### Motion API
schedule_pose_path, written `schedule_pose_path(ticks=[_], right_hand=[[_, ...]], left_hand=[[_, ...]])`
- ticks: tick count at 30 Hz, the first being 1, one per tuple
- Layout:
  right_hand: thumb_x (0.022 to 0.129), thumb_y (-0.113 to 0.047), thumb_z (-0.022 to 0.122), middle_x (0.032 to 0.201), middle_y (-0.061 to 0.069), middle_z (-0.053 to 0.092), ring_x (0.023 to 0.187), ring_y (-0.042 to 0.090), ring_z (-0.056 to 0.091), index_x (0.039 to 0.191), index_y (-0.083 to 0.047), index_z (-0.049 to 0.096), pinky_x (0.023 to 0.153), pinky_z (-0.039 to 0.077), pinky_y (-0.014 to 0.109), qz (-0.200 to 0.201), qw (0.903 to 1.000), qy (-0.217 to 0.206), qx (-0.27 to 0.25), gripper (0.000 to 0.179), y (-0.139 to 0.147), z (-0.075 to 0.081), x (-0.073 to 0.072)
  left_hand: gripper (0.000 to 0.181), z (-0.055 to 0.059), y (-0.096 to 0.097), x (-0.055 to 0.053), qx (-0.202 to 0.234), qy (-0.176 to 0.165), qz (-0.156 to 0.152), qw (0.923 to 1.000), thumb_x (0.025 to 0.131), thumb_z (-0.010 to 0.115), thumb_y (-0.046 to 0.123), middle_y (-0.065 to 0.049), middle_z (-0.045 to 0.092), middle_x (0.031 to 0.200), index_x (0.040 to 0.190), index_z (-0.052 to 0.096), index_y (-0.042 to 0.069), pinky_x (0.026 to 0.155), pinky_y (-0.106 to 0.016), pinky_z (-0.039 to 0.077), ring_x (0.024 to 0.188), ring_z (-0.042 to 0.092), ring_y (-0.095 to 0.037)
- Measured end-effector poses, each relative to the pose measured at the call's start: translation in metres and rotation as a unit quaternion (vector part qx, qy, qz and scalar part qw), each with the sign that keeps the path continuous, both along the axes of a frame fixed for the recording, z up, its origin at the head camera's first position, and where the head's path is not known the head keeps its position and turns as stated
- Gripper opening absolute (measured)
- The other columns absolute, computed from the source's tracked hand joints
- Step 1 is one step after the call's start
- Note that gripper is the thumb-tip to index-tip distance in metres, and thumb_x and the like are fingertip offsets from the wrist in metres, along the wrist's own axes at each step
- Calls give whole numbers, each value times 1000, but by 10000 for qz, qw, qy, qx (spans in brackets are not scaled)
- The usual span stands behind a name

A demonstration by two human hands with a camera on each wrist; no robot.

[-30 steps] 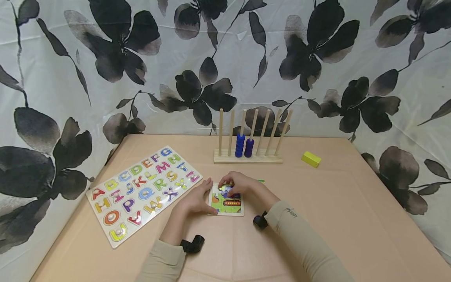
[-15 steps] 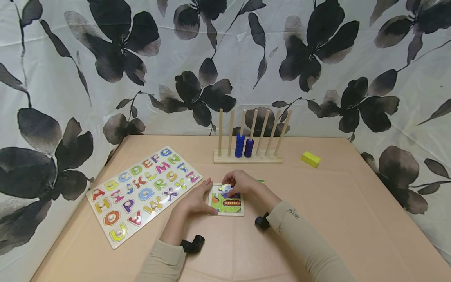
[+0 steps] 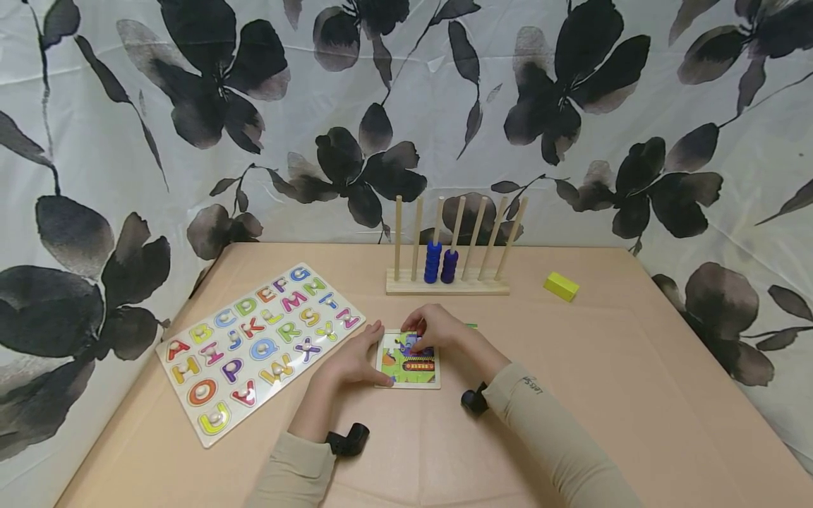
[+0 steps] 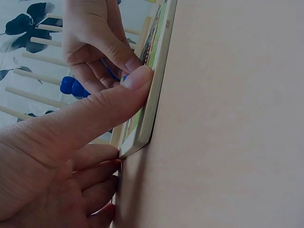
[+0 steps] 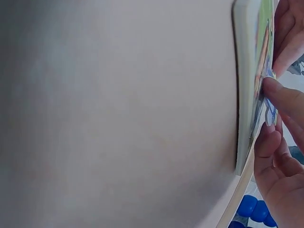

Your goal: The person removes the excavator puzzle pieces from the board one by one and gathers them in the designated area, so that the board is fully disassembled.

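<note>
A small jigsaw puzzle in a wooden tray [image 3: 389, 383] lies on the table, with a green picture and a red-brown shape on it. My left hand [image 3: 348, 358] steadies its left side. The left thumb presses the near-left corner and the straight fingers lie along the edge, as the left wrist view shows. My right hand [image 3: 438, 329] pinches a blue-purple puzzle piece [image 5: 271, 111] between thumb and fingers over the puzzle's upper part. In the right wrist view that piece stands tilted against the picture. The right fingers partly hide the puzzle's upper right.
An alphabet peg board [image 3: 254, 416] lies slanted at the left. Behind the hands stands a wooden peg rack [image 3: 406, 284] with blue beads [image 3: 432, 262] and purple beads [image 3: 449, 267] on two pegs. A yellow block [image 3: 561, 286] sits at the right. Flowered cloth hangs behind the table.
My right hand has shifted slightly away and to the right, and the piece in its fingers has turned and come lower. The left hand and the tray have stayed put.
</note>
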State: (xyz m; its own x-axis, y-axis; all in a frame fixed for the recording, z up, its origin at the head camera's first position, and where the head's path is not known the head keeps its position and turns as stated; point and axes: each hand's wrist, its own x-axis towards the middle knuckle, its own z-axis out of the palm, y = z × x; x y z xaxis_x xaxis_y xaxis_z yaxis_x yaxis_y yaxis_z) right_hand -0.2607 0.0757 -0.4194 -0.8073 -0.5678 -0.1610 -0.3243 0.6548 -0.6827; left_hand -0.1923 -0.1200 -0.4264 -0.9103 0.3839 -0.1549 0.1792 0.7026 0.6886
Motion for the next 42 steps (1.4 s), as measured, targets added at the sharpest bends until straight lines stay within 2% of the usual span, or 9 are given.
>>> schedule_pose_path(ticks=[10,23,33,42], right_hand=[[68,-3,79,78,0,62,67,11,50,98,-7,71,59,44,18,39,9998,-183,24,32,1,1,0],[68,0,78,81,0,62,68,11,52,97,-3,69,60,47,19,-10,9993,-106,-364,31,14,1,0],[67,1,76,85,4,65,70,15,54,97,-1,68,61,48,22,55,9979,216,-602,31,42,13,5],[66,1,75,86,5,63,72,17,55,95,0,68,63,50,25,-159,9973,356,-624,30,82,17,8]], left_hand=[[100,-1,0,0,27,-25,4,10000,62,85,24,-17,19,149,140,30,-5,110,-42,18,137,12,-32],[100,0,1,1,28,-19,31,10000,62,85,24,-16,19,149,140,30,-5,110,-42,18,137,12,-31],[101,-1,1,1,-13,11,36,10000,60,86,23,-15,19,149,140,30,-4,110,-40,17,137,12,-31],[101,-2,1,0,32,-44,53,10000,60,85,23,-15,18,150,140,29,-3,110,-42,18,137,12,-31]])
